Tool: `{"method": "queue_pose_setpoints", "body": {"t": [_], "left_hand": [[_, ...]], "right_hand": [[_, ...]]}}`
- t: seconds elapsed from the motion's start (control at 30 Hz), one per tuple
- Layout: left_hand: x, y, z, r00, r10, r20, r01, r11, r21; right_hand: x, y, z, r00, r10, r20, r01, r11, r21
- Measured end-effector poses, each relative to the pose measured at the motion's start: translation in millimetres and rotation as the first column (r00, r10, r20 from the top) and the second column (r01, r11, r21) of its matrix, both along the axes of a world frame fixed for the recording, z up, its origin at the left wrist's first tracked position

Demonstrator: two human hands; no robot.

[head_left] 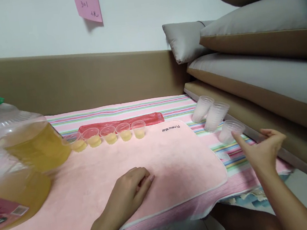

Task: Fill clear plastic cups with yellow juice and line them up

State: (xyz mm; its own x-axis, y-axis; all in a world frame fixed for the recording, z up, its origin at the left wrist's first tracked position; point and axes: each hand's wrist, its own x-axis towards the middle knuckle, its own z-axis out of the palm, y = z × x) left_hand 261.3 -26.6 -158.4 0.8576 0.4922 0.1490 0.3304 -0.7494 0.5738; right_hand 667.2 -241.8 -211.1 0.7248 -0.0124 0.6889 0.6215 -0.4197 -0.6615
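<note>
Right hand (259, 149) open, fingertips at empty cup (229, 131), could knock it over; left hand (132, 189) loosely curled on towel (175, 157), holding nothing.

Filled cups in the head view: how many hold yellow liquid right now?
5, in one row on the pink towel: at and. The big jug partly covers the leftmost and could hide more.

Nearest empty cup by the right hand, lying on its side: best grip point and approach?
Take the nearest empty cup across its side wall just behind the rim, thumb and fingers on opposite sides, coming from above and the right, where the right hand is. It lies tipped, mouth toward that hand; the thin clear wall probably flexes, so a light grip suits.
</note>
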Motion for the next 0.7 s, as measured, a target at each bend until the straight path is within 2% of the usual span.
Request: {"method": "queue_pose_setpoints", "body": {"t": [0.23,0.7], "left_hand": [[-2.0,2.2,-1.0,1.0,0.003,-0.031,-0.003,1.0,-0.005],[-1.5,0.6,0.2,1.0,-0.004,-0.01,0.004,1.0,0.006]], "right_hand": [[6.5,12.3,-8.0,0.995,0.058,-0.081,-0.063,0.996,-0.062],[17.5,19.4,-12.3,0.99,0.015,-0.138,-0.025,0.997,-0.077]]}}
